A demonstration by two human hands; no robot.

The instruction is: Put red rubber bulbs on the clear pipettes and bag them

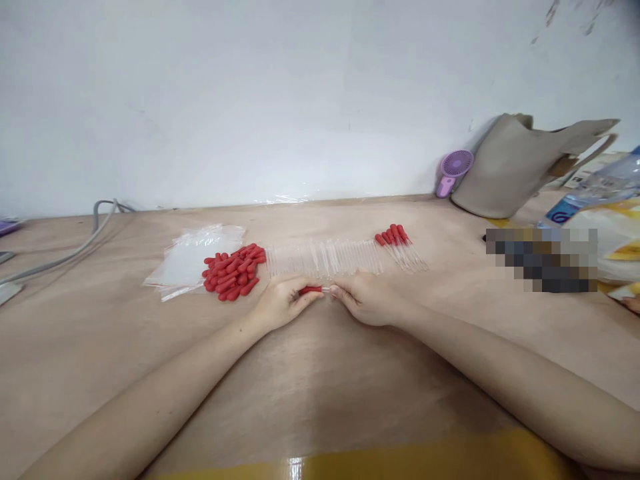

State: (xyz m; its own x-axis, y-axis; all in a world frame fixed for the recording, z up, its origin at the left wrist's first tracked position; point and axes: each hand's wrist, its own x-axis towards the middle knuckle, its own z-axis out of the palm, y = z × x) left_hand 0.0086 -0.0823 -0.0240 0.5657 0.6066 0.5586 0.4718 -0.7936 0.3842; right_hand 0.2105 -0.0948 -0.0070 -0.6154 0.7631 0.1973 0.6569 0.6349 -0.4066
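My left hand pinches a red rubber bulb on the wooden table. My right hand pinches the end of a clear glass tube that meets the bulb. Both hands rest on the table, fingertips almost touching. Just behind them lies a row of several clear glass tubes. A heap of loose red bulbs sits to the left of that row. To the right lie several finished droppers with red bulbs.
Clear plastic bags lie left of the bulbs. A grey cable runs along the far left. At the back right stand a purple mini fan, a beige bag and a water bottle. Yellow tape edges the table front.
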